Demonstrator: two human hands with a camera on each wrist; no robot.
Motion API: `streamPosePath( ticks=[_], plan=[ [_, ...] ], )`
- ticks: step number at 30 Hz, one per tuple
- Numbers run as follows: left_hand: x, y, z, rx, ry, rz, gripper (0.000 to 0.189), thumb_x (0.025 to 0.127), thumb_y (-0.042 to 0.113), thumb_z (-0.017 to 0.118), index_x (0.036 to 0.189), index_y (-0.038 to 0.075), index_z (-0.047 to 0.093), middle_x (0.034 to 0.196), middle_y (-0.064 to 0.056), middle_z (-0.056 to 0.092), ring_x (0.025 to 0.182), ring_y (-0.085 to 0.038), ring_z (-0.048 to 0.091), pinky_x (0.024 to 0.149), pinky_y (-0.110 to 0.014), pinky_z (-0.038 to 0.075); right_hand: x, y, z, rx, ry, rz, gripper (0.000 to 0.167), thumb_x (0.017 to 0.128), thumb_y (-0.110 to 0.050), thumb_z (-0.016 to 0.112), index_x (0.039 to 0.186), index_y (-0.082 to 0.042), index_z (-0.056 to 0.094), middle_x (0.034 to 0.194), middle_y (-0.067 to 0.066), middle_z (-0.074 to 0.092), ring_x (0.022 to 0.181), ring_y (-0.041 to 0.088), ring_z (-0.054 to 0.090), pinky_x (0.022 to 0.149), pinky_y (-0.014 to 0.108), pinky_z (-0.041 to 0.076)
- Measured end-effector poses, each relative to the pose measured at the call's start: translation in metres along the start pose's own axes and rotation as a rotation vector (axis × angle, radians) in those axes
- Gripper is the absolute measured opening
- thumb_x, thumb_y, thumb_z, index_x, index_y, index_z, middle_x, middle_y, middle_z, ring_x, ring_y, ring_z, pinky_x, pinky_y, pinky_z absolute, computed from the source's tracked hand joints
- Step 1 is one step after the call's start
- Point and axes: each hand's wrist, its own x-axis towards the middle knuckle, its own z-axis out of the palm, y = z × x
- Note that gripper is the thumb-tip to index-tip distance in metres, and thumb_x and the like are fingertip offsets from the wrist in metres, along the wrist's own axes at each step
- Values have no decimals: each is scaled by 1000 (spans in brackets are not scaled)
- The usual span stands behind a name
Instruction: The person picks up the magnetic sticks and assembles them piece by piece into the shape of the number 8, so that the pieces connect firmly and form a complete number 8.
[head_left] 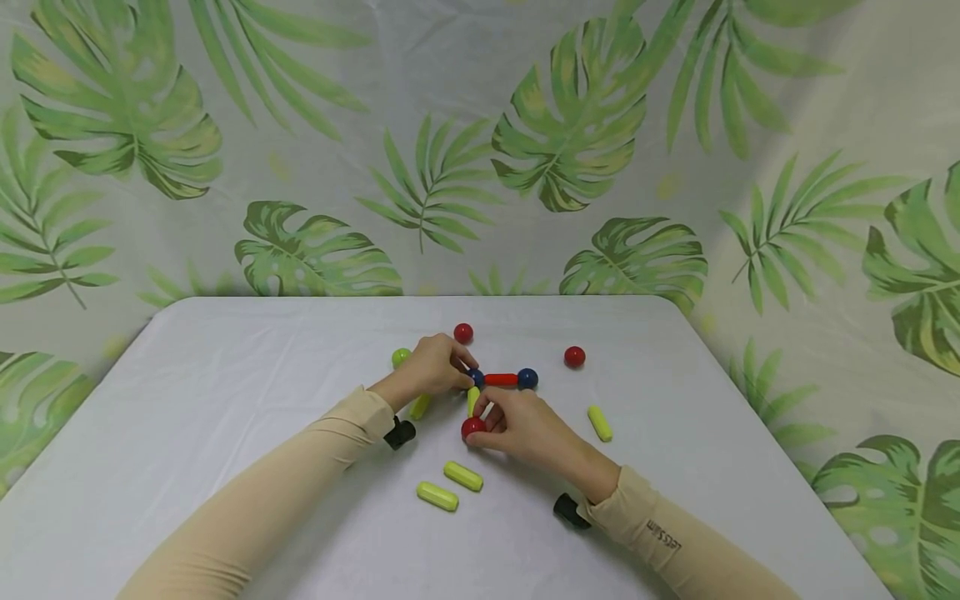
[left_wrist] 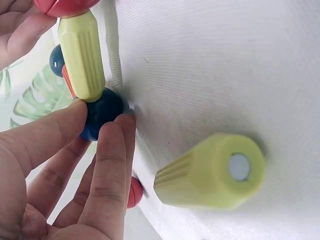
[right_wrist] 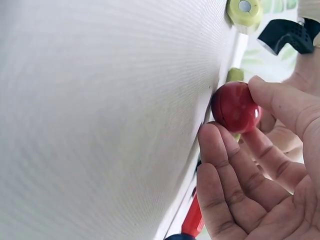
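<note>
My left hand (head_left: pixel 435 365) pinches a dark blue ball (left_wrist: pixel 105 114) between thumb and fingertips. A yellow-green ridged rod (left_wrist: pixel 82 55) runs from this ball toward me, to a glossy red ball (right_wrist: pixel 234 107) at its near end. My right hand (head_left: pixel 517 423) holds that red ball with thumb and fingers. In the left wrist view the rod meets both balls. A red rod (head_left: pixel 501 379) extends rightward from the held blue ball to a second blue ball (head_left: pixel 528 378). The left fingers partly cover the held blue ball in the head view.
Two loose red balls (head_left: pixel 463 333) (head_left: pixel 574 357) lie farther back. A green ball (head_left: pixel 401 357) sits behind the left wrist, and a yellow-green rod (head_left: pixel 420 407) is beside that hand. More such rods lie in front (head_left: pixel 462 476) and at right (head_left: pixel 600 423) on the white-covered table (head_left: pixel 225 375).
</note>
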Motion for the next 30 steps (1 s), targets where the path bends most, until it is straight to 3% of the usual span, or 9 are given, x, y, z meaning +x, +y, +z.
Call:
streamPosePath(
  ticks=[19,30],
  plan=[
    [1,-2,1,9,10,-5,23,94,10,82,117,8,82,106,-11,80,86,-18,72,85,-31,62,0,0,-3,-9,-40,-14,30,90,-26,89,108,-14,68,85,-3,76,74,8,67,66,22,55],
    [0,-1,2,0,9,1,24,94,10,82,118,8,82,108,-12,80,86,-17,72,83,-30,62,-4,-2,-6,9,-72,36,36,90,-23,89,116,-11,67,87,-2,75,73,9,65,66,20,56]
  ],
)
